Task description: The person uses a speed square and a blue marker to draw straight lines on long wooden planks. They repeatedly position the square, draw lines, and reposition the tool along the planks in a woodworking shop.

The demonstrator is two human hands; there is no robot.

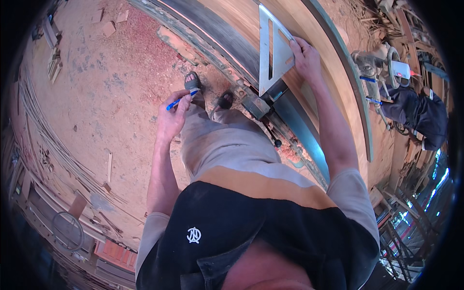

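one blue pen (180, 101) is pinched in the left hand (172, 117), left of centre. one metal triangular square (273, 48) is pressed flat on one wooden board (319, 53) under the right hand (305, 58), fingers spread, upper centre.

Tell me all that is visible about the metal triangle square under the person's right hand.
The triangle square is a flat triangular tool of pale grey metal, with triangular cut-outs inside its frame. It lies flat on a long wooden board, one long straight side running down toward a darker base part at the board's near edge. The right hand presses on its slanted side, fingers spread over the metal. The left hand is away from it, holding a blue pen. Any markings are too small to tell.
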